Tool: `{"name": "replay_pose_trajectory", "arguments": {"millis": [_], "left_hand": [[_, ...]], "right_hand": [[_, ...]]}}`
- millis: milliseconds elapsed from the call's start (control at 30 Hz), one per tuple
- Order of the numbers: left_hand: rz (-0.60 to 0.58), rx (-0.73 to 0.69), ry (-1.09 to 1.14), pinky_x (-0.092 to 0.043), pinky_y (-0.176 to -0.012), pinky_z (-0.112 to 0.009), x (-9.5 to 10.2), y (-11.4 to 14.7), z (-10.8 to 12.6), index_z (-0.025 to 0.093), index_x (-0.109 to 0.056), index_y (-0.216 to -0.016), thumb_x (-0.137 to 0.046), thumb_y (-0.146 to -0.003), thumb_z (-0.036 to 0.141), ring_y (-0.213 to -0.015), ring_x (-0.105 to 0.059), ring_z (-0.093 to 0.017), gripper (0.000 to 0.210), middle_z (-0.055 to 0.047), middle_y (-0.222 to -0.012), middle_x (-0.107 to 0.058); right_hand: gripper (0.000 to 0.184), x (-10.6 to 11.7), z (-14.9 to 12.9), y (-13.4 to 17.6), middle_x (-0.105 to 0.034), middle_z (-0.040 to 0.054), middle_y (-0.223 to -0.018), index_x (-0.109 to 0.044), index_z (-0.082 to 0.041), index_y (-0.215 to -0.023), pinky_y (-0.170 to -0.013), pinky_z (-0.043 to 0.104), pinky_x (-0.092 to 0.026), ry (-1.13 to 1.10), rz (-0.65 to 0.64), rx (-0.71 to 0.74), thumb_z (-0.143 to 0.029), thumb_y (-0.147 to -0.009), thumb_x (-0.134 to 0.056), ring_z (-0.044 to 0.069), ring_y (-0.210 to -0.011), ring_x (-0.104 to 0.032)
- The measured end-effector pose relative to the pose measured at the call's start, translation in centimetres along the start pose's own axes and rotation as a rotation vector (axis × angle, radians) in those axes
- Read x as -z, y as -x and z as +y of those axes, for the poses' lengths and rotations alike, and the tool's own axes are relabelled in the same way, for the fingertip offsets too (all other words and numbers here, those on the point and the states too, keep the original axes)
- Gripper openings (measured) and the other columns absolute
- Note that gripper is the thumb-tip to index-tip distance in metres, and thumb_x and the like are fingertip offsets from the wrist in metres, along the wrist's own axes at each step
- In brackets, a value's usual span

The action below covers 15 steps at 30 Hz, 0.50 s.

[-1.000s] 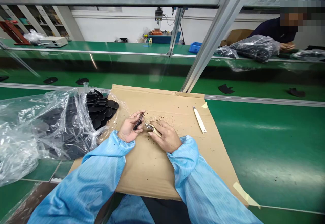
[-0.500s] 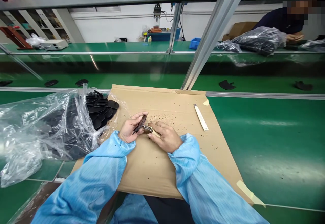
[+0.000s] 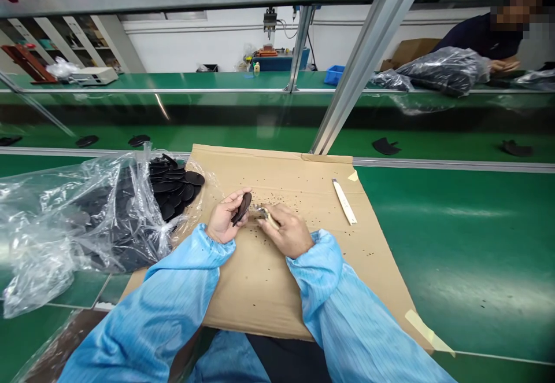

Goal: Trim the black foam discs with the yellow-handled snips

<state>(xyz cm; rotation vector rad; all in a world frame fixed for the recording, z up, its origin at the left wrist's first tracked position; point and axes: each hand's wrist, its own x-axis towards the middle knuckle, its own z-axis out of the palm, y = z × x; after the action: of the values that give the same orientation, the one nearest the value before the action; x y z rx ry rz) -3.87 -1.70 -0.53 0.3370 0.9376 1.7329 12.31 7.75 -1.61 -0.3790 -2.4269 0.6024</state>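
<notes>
In my left hand [image 3: 223, 218] I grip a thin black rounded plate [image 3: 241, 209], held on edge between thumb and fingers. My right hand [image 3: 291, 231] is closed around a pair of small nippers [image 3: 269, 217] with pale handles and metal jaws. The jaws point at the plate, with a small gap between them. Both hands are above a cardboard sheet [image 3: 243, 290] scattered with tiny dark bits. Left of my hands, a clear plastic bag [image 3: 108, 215] lies open, with a heap of similar black plates [image 3: 173, 189] at its mouth.
A white-handled cutter [image 3: 344, 202] lies on the cardboard's right side. Tape [image 3: 429, 332] fixes its near right corner. Behind it, black pieces [image 3: 385, 146] lie along a green belt. A slanted metal post [image 3: 347, 82] rises at the far edge. Another person [image 3: 472, 41] sits at far right.
The nippers have drawn back to the right from the black plate, which they were touching or close against. My left hand has turned the plate slightly more upright.
</notes>
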Motion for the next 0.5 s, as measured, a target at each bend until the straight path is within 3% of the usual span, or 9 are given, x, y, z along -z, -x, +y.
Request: {"name": "replay_pose_trajectory", "arguments": {"millis": [133,267,367,433,500], "left_hand": [[0.006,0.026,0.091,-0.027,-0.036,-0.016,0.0,-0.3,0.3,0.013,-0.058,-0.109,-0.066,-0.075,0.015,-0.044,-0.043,-0.006,0.035,0.001,-0.070,-0.052],[0.081,-0.030,0.079,-0.042,-0.049,-0.020,-0.2,-0.6,0.0,0.014,-0.057,-0.103,-0.074,-0.069,0.014,-0.061,-0.058,-0.012,0.038,-0.002,-0.082,-0.061],[0.113,-0.106,0.042,-0.045,-0.058,-0.022,-0.1,-1.0,-0.3,0.012,-0.055,-0.091,-0.083,-0.059,0.017,-0.066,-0.060,-0.013,0.043,-0.004,-0.081,-0.063],[0.125,-0.178,-0.006,-0.042,-0.056,-0.021,0.0,-1.3,-0.6,0.012,-0.055,-0.087,-0.086,-0.057,0.023,-0.059,-0.055,-0.010,0.045,-0.002,-0.072,-0.061],[0.121,-0.240,-0.045,-0.038,-0.054,-0.020,0.1,-1.5,-0.9,0.013,-0.055,-0.087,-0.086,-0.059,0.027,-0.054,-0.050,-0.008,0.044,0.001,-0.066,-0.058]], "right_hand": [[0.039,-0.2,2.6,0.1,-0.063,0.0143,-0.106,-0.059,-0.015,-0.121,-0.088,0.044,-0.048,0.256,0.108,-0.124,-0.038,-0.090,-0.056,0.029,-0.098,-0.058],[0.042,-0.4,4.0,0.2,-0.061,0.0174,-0.115,-0.059,-0.012,-0.118,-0.092,0.055,-0.043,0.394,0.093,-0.142,-0.042,-0.088,-0.058,0.035,-0.108,-0.054],[0.033,0.3,1.8,-0.4,-0.061,0.0171,-0.114,-0.061,-0.014,-0.112,-0.092,0.055,-0.043,0.428,0.241,-0.037,-0.038,-0.090,-0.055,0.034,-0.108,-0.054],[0.025,1.1,-1.2,-1.4,-0.063,0.0137,-0.108,-0.062,-0.018,-0.112,-0.090,0.048,-0.046,0.346,0.377,0.064,-0.030,-0.091,-0.056,0.029,-0.102,-0.057],[0.021,1.2,-4.8,-3.0,-0.064,0.0096,-0.101,-0.062,-0.022,-0.111,-0.087,0.040,-0.049,0.195,0.419,0.159,-0.022,-0.091,-0.056,0.023,-0.095,-0.060]]}}
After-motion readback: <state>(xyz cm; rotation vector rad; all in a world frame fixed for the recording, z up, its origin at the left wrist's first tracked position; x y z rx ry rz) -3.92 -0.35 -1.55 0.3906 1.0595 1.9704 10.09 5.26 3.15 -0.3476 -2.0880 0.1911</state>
